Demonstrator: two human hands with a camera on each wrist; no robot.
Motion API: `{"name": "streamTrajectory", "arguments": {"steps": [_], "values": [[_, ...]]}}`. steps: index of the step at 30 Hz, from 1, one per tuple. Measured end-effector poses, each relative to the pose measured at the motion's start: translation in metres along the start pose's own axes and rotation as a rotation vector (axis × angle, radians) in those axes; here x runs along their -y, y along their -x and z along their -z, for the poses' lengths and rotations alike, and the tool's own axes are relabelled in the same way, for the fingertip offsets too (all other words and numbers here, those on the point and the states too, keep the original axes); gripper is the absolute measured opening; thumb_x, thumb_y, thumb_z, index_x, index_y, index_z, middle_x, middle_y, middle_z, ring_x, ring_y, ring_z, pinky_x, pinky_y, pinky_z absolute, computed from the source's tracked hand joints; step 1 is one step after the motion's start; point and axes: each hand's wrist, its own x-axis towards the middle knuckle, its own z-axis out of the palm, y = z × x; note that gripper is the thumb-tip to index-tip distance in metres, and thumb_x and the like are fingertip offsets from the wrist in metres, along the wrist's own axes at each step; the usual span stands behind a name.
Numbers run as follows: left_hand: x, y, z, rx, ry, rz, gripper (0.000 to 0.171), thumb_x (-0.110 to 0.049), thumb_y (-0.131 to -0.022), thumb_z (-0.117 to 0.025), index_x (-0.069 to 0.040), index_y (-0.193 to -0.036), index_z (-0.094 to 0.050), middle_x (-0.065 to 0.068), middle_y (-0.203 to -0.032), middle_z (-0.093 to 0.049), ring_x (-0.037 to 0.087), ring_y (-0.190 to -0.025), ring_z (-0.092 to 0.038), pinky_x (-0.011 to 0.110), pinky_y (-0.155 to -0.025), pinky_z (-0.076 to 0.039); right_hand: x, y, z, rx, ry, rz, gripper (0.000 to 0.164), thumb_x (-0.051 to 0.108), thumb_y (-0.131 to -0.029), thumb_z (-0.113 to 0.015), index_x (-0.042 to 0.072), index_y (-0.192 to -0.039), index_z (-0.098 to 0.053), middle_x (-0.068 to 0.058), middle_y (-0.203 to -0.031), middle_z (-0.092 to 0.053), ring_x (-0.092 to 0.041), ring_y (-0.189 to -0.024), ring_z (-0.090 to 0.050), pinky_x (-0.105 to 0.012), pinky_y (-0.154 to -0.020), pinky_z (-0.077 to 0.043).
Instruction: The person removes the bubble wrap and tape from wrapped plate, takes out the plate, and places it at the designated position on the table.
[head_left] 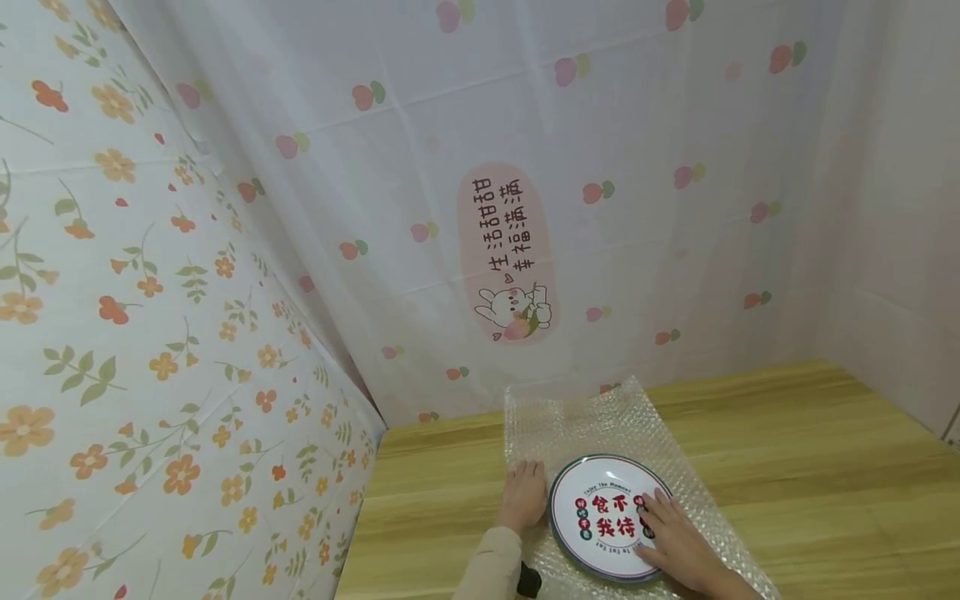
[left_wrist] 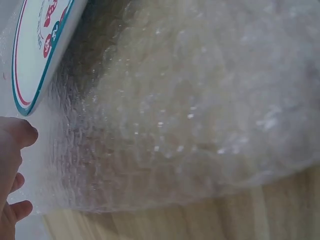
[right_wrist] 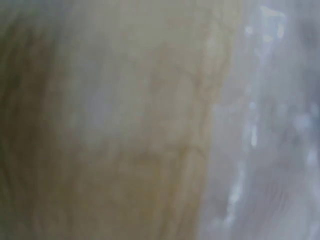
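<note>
A round white plate (head_left: 603, 518) with red and dark printed characters and a green and red rim lies face up on a clear sheet of bubble wrap (head_left: 577, 417). My right hand (head_left: 675, 542) rests on the plate's right side, fingers spread over the print. Left of the plate, my left hand (head_left: 523, 493) lies at the sheet's left edge. In the left wrist view its fingers are loosely bent near the plate's rim (left_wrist: 47, 75), with nothing seen between them. The right wrist view is blurred and shows only tabletop and the edge of the plastic (right_wrist: 250, 150).
The wrap lies on a wood-grain table (head_left: 795, 467) and runs to its back edge. Behind hangs a pale curtain (head_left: 637, 275) with fruit prints; a floral cloth (head_left: 150, 333) closes the left side. A small black object (head_left: 529, 581) shows beside my left wrist.
</note>
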Motion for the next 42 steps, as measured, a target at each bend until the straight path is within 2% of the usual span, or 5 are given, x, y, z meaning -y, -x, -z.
{"name": "streamTrajectory", "arguments": {"steps": [7,13,24,33,42], "values": [[0.001,0.008,-0.002,0.017,0.0,-0.04,0.034,-0.021,-0.082,-0.057,-0.002,-0.11,-0.056,0.009,-0.11,-0.056,0.022,-0.108,-0.049,0.032,-0.09,-0.038,-0.002,-0.006,0.004,-0.192,0.015,0.031,0.049,0.021,-0.064,-0.075,-0.007,-0.101,-0.061,-0.028,-0.117,-0.049,-0.046,-0.108,-0.041,-0.035,-0.103,-0.018],[0.001,0.013,-0.002,0.096,0.06,-0.058,0.041,-0.022,-0.081,-0.057,0.0,-0.116,-0.054,0.012,-0.118,-0.053,0.024,-0.115,-0.046,0.032,-0.094,-0.035,-0.007,-0.01,0.01,-0.264,0.009,-0.018,0.043,0.014,-0.058,-0.079,-0.005,-0.093,-0.062,-0.028,-0.111,-0.049,-0.042,-0.1,-0.045,-0.051,-0.082,-0.036],[0.004,0.023,-0.002,0.199,0.112,-0.097,0.065,-0.04,-0.075,-0.057,-0.002,-0.127,-0.048,0.01,-0.13,-0.046,0.023,-0.124,-0.036,0.03,-0.1,-0.027,-0.012,-0.009,0.011,-0.249,-0.039,-0.118,0.043,0.011,-0.055,-0.08,-0.008,-0.09,-0.063,-0.032,-0.102,-0.049,-0.043,-0.087,-0.053,-0.054,-0.074,-0.041],[0.003,0.03,-0.006,0.223,0.161,-0.111,0.091,-0.065,-0.065,-0.057,-0.005,-0.133,-0.042,0.009,-0.136,-0.039,0.023,-0.127,-0.031,0.031,-0.1,-0.026,-0.01,-0.011,0.018,-0.132,-0.258,-0.316,0.042,0.009,-0.061,-0.078,-0.012,-0.093,-0.06,-0.034,-0.098,-0.047,-0.05,-0.093,-0.046,-0.058,-0.079,-0.036],[0.004,0.032,-0.013,0.262,0.182,-0.092,0.108,-0.075,-0.055,-0.06,-0.01,-0.137,-0.036,0.008,-0.14,-0.033,0.021,-0.13,-0.025,0.033,-0.101,-0.024,-0.017,-0.01,0.019,-0.027,-0.317,-0.343,0.039,0.001,-0.063,-0.073,-0.012,-0.098,-0.06,-0.03,-0.096,-0.056,-0.047,-0.094,-0.05,-0.053,-0.082,-0.037]]}}
